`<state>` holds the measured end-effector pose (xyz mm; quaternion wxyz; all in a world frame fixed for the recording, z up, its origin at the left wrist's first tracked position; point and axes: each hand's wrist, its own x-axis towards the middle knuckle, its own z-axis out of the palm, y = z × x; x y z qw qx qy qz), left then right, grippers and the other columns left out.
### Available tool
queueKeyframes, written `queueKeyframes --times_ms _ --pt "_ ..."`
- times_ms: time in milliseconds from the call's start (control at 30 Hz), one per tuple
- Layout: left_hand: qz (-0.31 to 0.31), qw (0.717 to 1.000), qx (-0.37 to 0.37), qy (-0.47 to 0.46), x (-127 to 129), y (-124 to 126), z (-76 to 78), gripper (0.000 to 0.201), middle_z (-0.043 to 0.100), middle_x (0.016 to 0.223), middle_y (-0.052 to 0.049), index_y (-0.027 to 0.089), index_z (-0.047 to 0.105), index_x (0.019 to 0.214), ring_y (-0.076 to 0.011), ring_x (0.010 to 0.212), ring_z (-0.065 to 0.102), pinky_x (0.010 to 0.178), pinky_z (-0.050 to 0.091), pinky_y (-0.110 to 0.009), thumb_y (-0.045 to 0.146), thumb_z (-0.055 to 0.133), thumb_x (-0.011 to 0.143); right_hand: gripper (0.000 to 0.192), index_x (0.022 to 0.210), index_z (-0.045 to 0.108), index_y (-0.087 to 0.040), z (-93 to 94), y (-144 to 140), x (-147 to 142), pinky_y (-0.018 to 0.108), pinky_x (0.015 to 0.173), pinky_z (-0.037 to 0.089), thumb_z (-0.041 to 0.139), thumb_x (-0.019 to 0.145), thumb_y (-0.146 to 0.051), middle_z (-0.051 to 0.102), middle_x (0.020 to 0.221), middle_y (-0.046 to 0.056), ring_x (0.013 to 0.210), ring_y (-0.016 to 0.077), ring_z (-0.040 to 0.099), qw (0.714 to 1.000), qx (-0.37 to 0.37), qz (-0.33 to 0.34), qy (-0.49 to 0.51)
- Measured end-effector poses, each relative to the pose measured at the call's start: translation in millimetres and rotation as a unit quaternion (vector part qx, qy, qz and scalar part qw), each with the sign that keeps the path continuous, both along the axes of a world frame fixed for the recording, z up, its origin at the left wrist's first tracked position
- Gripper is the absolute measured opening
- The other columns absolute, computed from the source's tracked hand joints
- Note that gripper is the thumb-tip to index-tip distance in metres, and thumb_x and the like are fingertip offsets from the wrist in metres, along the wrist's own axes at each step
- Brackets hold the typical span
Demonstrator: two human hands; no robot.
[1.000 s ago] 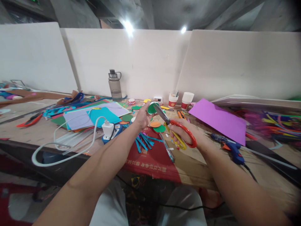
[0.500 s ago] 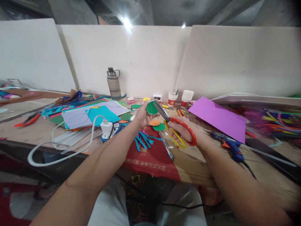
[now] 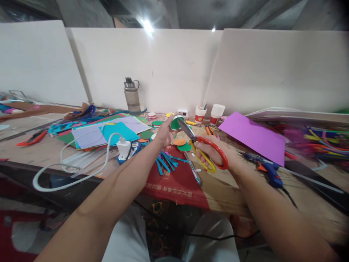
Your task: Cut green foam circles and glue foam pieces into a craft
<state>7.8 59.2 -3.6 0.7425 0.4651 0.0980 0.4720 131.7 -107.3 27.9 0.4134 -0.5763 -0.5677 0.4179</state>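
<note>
My left hand (image 3: 166,134) is closed on a green paper circle (image 3: 176,123) with a white edge, held above the table. My right hand (image 3: 211,150) grips a pair of scissors (image 3: 208,153) with one red and one yellow handle loop. The scissor blades reach up and left to the green circle; whether they are cutting it I cannot tell. Below the hands lie an orange paper circle (image 3: 180,142), another green circle (image 3: 185,147), a pen (image 3: 194,171) and a bunch of blue paper strips (image 3: 167,163).
Coloured paper sheets (image 3: 120,131) and a white plug with its cable (image 3: 123,147) lie on the left. A water bottle (image 3: 132,98) and paper cups (image 3: 200,115) stand at the back. On the right are a purple sheet (image 3: 253,136) and a blue glue gun (image 3: 272,176).
The green circle in my left hand has turned, showing less green and more white along its edge. My left fingers have shifted slightly, while the scissors stay nearly where they were.
</note>
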Motion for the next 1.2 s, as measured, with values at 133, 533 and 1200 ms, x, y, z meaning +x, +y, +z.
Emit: queueKeyframes --times_ms 133,533,1200 --pt "0.006 1.0 0.022 0.018 0.2 0.9 -1.4 0.034 0.074 0.102 -0.01 0.016 0.07 0.103 -0.0237 0.108 0.065 0.091 0.048 -0.035 0.043 0.063 0.084 0.019 0.067 0.046 -0.022 -0.1 1.0 -0.1 0.021 0.033 0.041 0.053 0.082 -0.031 0.052 0.053 -0.004 0.038 0.0104 0.049 1.0 -0.004 -0.013 -0.001" --pt "0.014 0.997 -0.049 0.05 2.6 4.3 -4.3 0.036 0.074 0.089 -0.009 0.014 0.069 0.1 -0.0184 0.084 0.07 0.079 0.054 -0.031 0.047 0.057 0.089 0.018 0.068 0.046 -0.023 2.8 1.0 -0.4 0.021 0.03 0.037 0.052 0.083 -0.03 0.05 0.05 -0.004 0.035 0.0102 0.046 1.0 -0.011 -0.007 -0.001" --pt "0.001 0.989 -0.136 0.056 0.6 5.2 1.0 0.044 0.074 0.091 -0.01 0.014 0.068 0.097 -0.0201 0.086 0.07 0.078 0.057 -0.035 0.054 0.05 0.091 0.022 0.063 0.044 -0.023 0.3 5.1 0.0 0.021 0.028 0.037 0.055 0.081 -0.028 0.051 0.047 -0.003 0.033 0.0101 0.045 0.998 -0.041 -0.043 0.018"
